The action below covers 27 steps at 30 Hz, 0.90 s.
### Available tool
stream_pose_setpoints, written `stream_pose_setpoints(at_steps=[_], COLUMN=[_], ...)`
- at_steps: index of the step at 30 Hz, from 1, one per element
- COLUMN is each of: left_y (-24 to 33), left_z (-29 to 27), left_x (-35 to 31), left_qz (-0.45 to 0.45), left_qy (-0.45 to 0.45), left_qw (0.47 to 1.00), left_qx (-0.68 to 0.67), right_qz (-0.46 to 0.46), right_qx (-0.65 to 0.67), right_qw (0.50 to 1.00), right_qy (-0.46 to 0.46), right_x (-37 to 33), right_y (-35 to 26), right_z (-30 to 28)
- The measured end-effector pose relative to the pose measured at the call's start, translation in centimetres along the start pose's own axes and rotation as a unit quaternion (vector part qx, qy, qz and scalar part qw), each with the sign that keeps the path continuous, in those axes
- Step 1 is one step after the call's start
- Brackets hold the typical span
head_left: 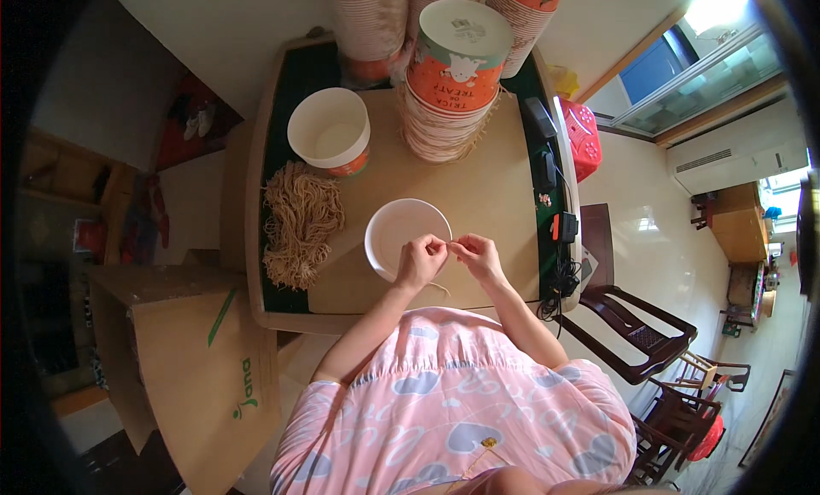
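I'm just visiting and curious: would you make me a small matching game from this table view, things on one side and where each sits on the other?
Things:
1. white bowl
2. pile of tan strings
3. tall stack of orange cups
4. open white tub

Places:
A. far side of the table, right of the tub
B. under both hands
C. left edge of the table
D. just beyond the string pile

Pairs: 1-B, 2-C, 3-A, 4-D

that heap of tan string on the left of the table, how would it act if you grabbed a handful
The tan string heap looks loose and tangled, so it would probably sag limply and drag neighbouring strands along. It lies flat and spread out, so it likely weighs little and would not roll.
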<state>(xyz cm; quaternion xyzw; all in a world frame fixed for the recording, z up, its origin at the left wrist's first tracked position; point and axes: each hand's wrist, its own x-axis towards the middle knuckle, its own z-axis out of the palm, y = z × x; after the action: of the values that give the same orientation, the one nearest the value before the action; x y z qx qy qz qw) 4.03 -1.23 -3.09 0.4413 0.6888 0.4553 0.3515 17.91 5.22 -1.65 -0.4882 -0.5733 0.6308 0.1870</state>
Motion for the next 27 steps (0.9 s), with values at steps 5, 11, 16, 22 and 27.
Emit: stream_pose_setpoints(at_steps=[5, 11, 16, 22, 27], left_y=[-1.8, -2.2, -1.7, -2.1, -0.9], left_z=[-0.5, -1.2, -0.7, -0.4, -0.3], left_x=[0.5, 0.5, 0.1, 0.3, 0.0], left_qz=[-0.047, -0.068, -0.047, -0.052, -0.05], left_qy=[-0.009, -0.021, -0.03, -0.041, -0.023], left_qw=[0.996, 0.992, 0.994, 0.995, 0.995], left_qx=[-0.071, -0.105, -0.099, -0.075, -0.083], right_qz=[-0.102, -0.22, -0.193, -0.154, -0.121], right_qx=[-0.027, -0.257, -0.24, -0.179, -0.097], right_qw=[0.994, 0.94, 0.95, 0.971, 0.988], right_qy=[0.009, 0.036, 0.039, 0.026, 0.022], right_x=[0.0, -0.3, -0.3, -0.5, -0.2], right_y=[0.3, -1.1, -1.3, -1.0, 0.1], right_z=[0.5, 1.0, 0.8, 0.4, 0.3])
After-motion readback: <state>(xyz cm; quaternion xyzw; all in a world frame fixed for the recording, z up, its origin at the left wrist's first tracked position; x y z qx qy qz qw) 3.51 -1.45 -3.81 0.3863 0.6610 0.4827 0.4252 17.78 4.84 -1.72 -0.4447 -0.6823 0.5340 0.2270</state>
